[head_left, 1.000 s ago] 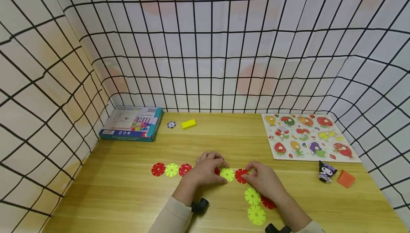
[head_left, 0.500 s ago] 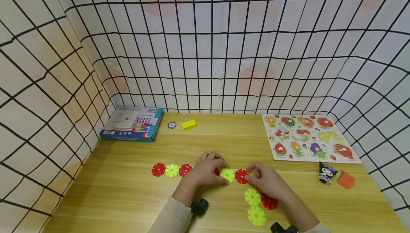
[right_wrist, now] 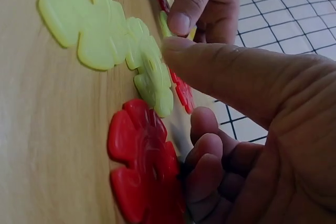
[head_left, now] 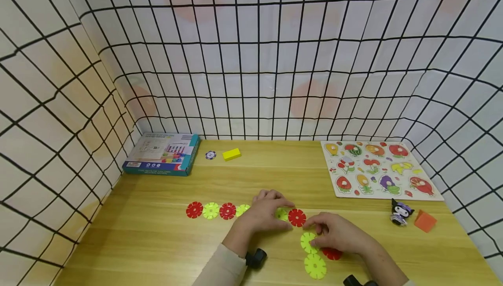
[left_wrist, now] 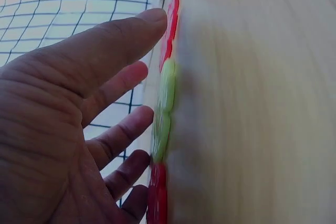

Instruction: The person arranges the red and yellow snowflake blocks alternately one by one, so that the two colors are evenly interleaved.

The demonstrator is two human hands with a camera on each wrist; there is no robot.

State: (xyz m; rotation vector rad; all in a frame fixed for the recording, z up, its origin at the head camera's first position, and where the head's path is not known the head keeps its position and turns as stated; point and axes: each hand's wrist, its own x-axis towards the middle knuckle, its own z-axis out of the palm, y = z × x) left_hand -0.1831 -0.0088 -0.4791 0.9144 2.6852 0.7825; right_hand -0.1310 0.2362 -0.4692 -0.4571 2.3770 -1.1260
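Notched plastic discs, red and yellow-green in turn, lie in a row on the table. At the row's right end is a red disc (head_left: 297, 218), beside a yellow-green disc (left_wrist: 163, 114). My left hand (head_left: 267, 211) spans the row, fingers spread and relaxed, hiding part of it. My right hand (head_left: 339, 233) is over loose discs, its thumb by a yellow-green disc (head_left: 308, 242). In the right wrist view, nothing shows between its thumb and loosely bent fingers. A second yellow-green disc (head_left: 315, 267) lies nearer me; a red disc (right_wrist: 142, 156) is partly under the right hand.
A fruit puzzle board (head_left: 381, 170) lies at the back right, with a small figurine (head_left: 400, 212) and an orange block (head_left: 425, 221) before it. Back left are a flat box (head_left: 161, 154), a chip (head_left: 210, 155) and a yellow block (head_left: 232, 154). Black-grid netting (head_left: 251, 80) encloses the table.
My right hand has left the red disc at the row's end and moved toward me, over the loose discs. My left hand has slid slightly right, uncovering a yellow-green disc.
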